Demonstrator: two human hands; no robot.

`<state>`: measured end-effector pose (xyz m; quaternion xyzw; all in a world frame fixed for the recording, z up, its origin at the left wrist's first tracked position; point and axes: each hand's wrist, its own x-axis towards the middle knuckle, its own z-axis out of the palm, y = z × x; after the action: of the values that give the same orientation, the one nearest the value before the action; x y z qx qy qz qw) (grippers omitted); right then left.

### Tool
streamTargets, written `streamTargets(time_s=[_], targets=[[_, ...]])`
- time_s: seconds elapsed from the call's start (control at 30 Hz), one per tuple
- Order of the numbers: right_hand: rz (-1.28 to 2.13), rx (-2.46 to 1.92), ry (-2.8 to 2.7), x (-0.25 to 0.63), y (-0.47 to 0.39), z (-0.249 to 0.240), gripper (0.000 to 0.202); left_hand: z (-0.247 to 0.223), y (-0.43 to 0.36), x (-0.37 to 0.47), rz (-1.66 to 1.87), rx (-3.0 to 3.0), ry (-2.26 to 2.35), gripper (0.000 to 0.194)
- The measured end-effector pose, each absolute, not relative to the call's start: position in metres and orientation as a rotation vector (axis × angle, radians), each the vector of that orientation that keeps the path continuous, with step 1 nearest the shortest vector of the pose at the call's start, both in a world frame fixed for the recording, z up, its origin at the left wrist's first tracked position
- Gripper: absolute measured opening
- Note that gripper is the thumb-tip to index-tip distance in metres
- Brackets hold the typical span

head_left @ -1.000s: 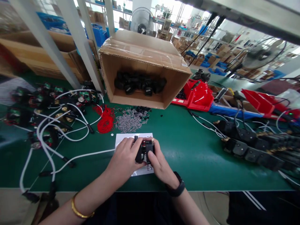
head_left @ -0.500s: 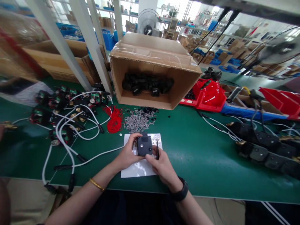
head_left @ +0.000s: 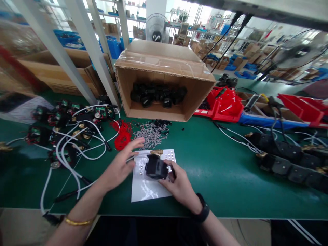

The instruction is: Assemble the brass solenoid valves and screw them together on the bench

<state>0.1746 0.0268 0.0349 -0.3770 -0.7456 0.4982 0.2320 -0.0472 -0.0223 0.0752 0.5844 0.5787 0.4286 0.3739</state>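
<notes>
My right hand [head_left: 179, 182] grips a black plastic housing [head_left: 155, 168] by its right side, over a white sheet [head_left: 143, 194]. Part of a dark slim tool, the tweezers, shows between its fingers. A brass fitting [head_left: 156, 152] and a pale cable [head_left: 132, 158] stand out at the housing's far side. My left hand [head_left: 120, 167] is off the housing, fingers spread and slightly blurred, left of the sheet. Small round silvery pieces [head_left: 169, 155] lie in rows on the sheet's far right, with a few loose ones at its left.
Beyond the sheet lie a heap of small screws [head_left: 151, 135] and red rings [head_left: 123, 138]. A cardboard box [head_left: 164, 114] holding black housings opens toward me. Wired units [head_left: 61, 150] with white cables spread at left; finished-looking black units [head_left: 284, 167] and red bins [head_left: 229, 106] are at right.
My left hand has let go of the housing and moved left, fingers opening. The housing has turned in my right hand, so a different side and the brass fitting now show.
</notes>
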Motion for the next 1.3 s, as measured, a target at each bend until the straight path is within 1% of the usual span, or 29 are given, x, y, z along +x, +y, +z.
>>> streamTargets(time_s=[0.03,0.07,0.13,0.17,0.23,0.27,0.33,0.37,0.43,0.5,0.63,0.7,0.8,0.9,1.0,1.07,1.1,1.13,1.2,1.3], targets=[[1.14,-0.98,-2.255,0.177,0.031,0.032,0.041,0.082,-0.015,-0.058,1.139,1.518,1.649,0.043],[0.905,-0.911,-2.438,0.179,0.035,0.028,0.041,0.086,-0.006,-0.067,1.146,1.541,1.837,0.039],[0.529,-0.739,-2.718,0.181,0.04,0.021,0.043,0.085,0.016,-0.078,1.018,1.628,2.069,0.031],[0.411,-0.657,-2.81,0.183,0.04,0.019,0.043,0.081,0.027,-0.079,0.942,1.676,2.079,0.025],[0.323,-0.52,-2.906,0.19,0.035,0.017,0.044,0.069,0.046,-0.076,0.827,1.759,2.01,0.016],[0.349,-0.483,-2.915,0.195,0.032,0.017,0.045,0.063,0.054,-0.072,0.795,1.792,1.973,0.013],[0.518,-0.458,-2.857,0.206,0.03,0.02,0.045,0.054,0.067,-0.064,0.737,1.853,1.933,0.011],[0.628,-0.517,-2.773,0.209,0.033,0.023,0.041,0.05,0.073,-0.06,0.711,1.88,1.92,0.011],[0.772,-0.81,-2.524,0.208,0.051,0.028,0.03,0.044,0.083,-0.053,0.661,1.927,1.9,0.009],[0.771,-1.182,-2.266,0.194,0.08,0.032,0.026,0.038,0.092,-0.047,0.612,1.963,1.883,0.01],[0.719,-1.478,-2.215,0.149,0.14,0.027,0.012,0.025,0.103,-0.037,0.526,2.004,1.854,0.01],[0.713,-1.564,-2.233,0.131,0.154,0.021,0.008,0.021,0.104,-0.035,0.513,2.007,1.842,0.016],[0.744,-1.591,-2.269,0.119,0.157,0.015,0.002,0.024,0.106,-0.037,0.566,1.974,1.844,0.013],[0.827,-1.526,-2.29,0.124,0.153,0.021,0.005,0.044,0.102,-0.043,0.718,1.884,1.891,0.012],[0.983,-1.382,-2.281,0.139,0.142,0.031,0.006,0.07,0.071,-0.049,0.921,1.728,1.965,0.011],[1.138,-1.262,-2.253,0.15,0.126,0.034,0.01,0.08,0.031,-0.049,1.061,1.564,1.982,0.017],[1.256,-1.21,-2.197,0.155,0.117,0.034,0.012,0.079,0.008,-0.047,1.234,1.35,1.924,0.017],[1.379,-1.173,-2.122,0.158,0.107,0.032,0.014,0.075,-0.015,-0.044,1.327,1.153,1.887,0.015],[1.582,-1.148,-1.954,0.161,0.09,0.027,0.014,0.06,-0.056,-0.035,1.356,0.86,1.863,0.016],[1.717,-1.157,-1.86,0.158,0.079,0.022,0.015,0.036,-0.092,-0.017,1.391,0.76,1.965,0.017]])
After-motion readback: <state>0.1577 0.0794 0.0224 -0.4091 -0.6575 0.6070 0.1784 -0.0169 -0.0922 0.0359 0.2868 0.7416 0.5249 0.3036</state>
